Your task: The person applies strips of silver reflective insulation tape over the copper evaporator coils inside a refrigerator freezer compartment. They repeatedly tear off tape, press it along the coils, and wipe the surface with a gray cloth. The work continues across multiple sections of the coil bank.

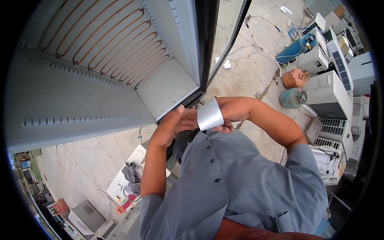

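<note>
Holding a wide band of silver foil tape (209, 115) just above the middle of the view, between both hands and close in front of the chest of the grey shirt (240, 180). Gripping it with the right hand (234, 110) from the 3 o'clock side, fingers curled under and behind the band, shut firmly on it. Meeting its other edge with the left hand (176, 122) from 9 o'clock, thumb raised, fingers bent in and pinching at or just beside the tape's edge; hard to tell whether clamped on the foil itself or only touching it. Hard to tell, too, whether a full roll or a loose curved length. Judging by the pose, picking at or peeling the free end, so an early step of taping, with nothing yet laid down. Facing, at 10 to 11 o'clock, an open white appliance cabinet (80, 100) with bare copper tubing (104, 40) snaking over its inner wall, well apart from the tape. Calling next for a steady hold with the right, a clean pull with the left so the foil comes off flat and unwrinkled, and care to keep the sticky face off fingers and shirt. Off at 2 o'clock, on the concrete floor (240, 76), three gas cylinders (294, 48), and at 3 o'clock stacked white air-conditioner units (330, 96).
</note>
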A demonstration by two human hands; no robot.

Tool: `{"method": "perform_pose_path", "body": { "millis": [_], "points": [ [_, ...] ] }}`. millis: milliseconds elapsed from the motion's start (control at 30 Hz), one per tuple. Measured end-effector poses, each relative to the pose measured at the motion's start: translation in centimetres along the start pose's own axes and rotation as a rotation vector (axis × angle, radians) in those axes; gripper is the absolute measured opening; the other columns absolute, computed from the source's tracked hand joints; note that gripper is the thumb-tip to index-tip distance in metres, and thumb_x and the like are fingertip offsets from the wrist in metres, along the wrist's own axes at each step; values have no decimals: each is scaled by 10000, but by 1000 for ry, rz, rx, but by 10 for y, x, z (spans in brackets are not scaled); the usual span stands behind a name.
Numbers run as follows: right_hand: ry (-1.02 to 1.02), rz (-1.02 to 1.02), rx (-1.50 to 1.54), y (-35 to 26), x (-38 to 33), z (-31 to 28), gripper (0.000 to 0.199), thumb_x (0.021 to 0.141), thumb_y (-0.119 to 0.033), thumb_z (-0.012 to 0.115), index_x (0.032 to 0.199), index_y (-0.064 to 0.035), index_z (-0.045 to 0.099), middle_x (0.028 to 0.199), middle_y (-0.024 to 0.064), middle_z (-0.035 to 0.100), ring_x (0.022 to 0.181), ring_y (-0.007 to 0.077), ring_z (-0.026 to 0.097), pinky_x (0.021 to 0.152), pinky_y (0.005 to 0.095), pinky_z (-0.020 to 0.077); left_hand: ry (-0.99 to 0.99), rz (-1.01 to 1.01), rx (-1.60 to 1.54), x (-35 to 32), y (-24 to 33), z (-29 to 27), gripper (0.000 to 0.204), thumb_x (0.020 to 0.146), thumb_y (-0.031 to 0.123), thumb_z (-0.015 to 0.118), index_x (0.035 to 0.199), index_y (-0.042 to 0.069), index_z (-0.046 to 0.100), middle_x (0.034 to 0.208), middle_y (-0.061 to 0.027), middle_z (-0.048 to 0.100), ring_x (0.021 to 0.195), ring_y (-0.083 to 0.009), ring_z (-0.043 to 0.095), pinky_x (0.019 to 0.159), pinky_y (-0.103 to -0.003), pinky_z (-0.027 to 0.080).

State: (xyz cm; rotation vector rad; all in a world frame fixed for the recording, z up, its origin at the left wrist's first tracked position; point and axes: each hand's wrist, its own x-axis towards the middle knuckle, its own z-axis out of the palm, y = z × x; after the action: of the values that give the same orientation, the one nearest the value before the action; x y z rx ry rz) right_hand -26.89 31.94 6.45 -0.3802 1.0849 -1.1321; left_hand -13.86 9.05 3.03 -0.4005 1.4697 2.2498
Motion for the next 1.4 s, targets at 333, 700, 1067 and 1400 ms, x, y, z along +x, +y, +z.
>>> {"method": "perform_pose_path", "body": {
  "millis": [333,700,1067,1400],
  "points": [
    [-104,286,67,44,52,19,295,927,-358,680,1031,-87,623,726,6,610,571,106,616,437,250,427,39,61,-516,11,-50,4,595,998,448,602,1403,15,546,1317,-142,650,1224,-264,607,1067,-425,468],
    [-158,474,83,65,76,16,111,906,-189,619,994,-123,604,772,-27,609,616,94,587,505,264,449,4,-57,-687,26,-60,-20,620,938,197,712,1500,74,480,1115,-107,657,1046,-249,659,926,-417,535],
    [-71,502,288,80,72,14,232,942,-231,670,1141,-119,633,794,-34,616,617,69,560,488,246,415,204,24,-592,36,-47,-59,466,989,112,626,1443,51,534,1244,-138,676,1130,-281,675,976,-457,551],
    [258,532,537,100,76,13,121,982,-216,656,1052,-119,635,773,-17,606,608,68,536,454,239,399,407,130,-548,40,-57,-78,565,982,41,611,1523,59,450,1324,-158,635,1164,-260,648,1009,-427,523]
  ]
}}
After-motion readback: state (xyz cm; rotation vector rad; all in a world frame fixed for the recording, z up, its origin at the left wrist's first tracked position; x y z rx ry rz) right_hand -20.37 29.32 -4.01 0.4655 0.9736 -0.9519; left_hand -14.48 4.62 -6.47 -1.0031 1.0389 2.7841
